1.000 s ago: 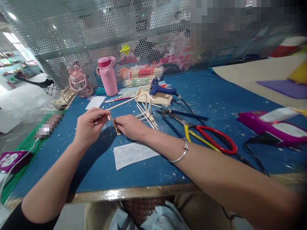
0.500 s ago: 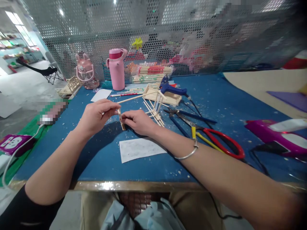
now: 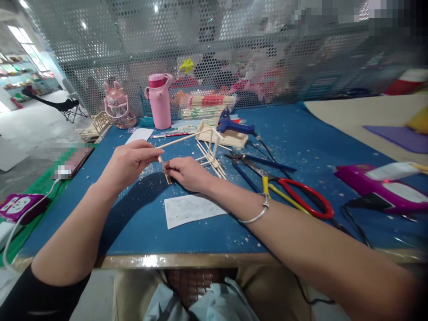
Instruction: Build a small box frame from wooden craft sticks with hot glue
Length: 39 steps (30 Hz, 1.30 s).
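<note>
My left hand [image 3: 129,164] pinches the upper end of a short wooden stick piece [image 3: 168,179], held tilted above the blue table. My right hand [image 3: 190,174] closes its thumb and fingers round the lower part of the same piece. A long thin stick [image 3: 179,140] runs from the left fingertips toward a small frame of glued sticks [image 3: 211,154]; whether it joins the short piece is hidden by the fingers. Just in front of my right hand lies a white paper sheet [image 3: 190,211].
Behind the frame, a blue glue gun [image 3: 236,126] rests on a wooden tray [image 3: 237,140]. Blue-handled pliers [image 3: 270,161] and red-handled scissors [image 3: 329,207] lie to the right, near a purple device [image 3: 364,183]. A pink bottle [image 3: 160,107] and stick packs [image 3: 209,104] stand by the mesh.
The view has shifted slightly, so the table items appear a little further left. Both hands keep their grip on the stick piece, with only slight movement.
</note>
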Each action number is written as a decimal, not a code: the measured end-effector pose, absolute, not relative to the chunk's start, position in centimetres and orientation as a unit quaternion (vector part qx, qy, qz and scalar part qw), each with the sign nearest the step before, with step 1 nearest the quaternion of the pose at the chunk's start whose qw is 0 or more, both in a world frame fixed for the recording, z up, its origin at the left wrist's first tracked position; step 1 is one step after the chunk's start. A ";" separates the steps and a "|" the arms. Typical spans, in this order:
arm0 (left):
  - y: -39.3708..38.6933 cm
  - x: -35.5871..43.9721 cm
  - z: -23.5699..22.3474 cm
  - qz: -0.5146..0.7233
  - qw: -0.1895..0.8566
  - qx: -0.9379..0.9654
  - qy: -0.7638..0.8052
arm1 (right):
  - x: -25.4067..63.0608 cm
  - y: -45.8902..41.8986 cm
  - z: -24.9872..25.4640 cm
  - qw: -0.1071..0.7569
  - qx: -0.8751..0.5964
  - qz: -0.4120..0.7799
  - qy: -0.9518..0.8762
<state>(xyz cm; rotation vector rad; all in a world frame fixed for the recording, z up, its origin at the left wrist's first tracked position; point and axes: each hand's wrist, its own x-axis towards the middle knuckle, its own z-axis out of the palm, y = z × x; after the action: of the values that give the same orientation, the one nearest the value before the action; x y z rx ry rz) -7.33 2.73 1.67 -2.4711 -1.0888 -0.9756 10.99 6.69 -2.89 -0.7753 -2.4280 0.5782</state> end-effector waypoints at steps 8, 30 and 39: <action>3.0 -7.7 1.8 -0.386 0.128 -0.809 -0.424 | 12.7 6.5 -1.1 0.416 -0.287 0.208 -0.837; 1.9 -3.5 0.2 -0.543 -0.501 -0.429 -0.519 | 17.2 5.6 -0.3 0.390 -0.420 0.460 -0.678; 1.0 -3.5 -0.9 -0.524 -0.548 -0.396 -0.518 | 17.4 5.1 -0.4 0.381 -0.396 0.596 -0.586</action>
<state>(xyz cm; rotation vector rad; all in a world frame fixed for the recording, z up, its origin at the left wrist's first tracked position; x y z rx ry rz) -3.45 0.97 -0.92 -2.0350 -2.6630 -2.6974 17.37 5.08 -0.36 -1.0098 -1.4970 1.5207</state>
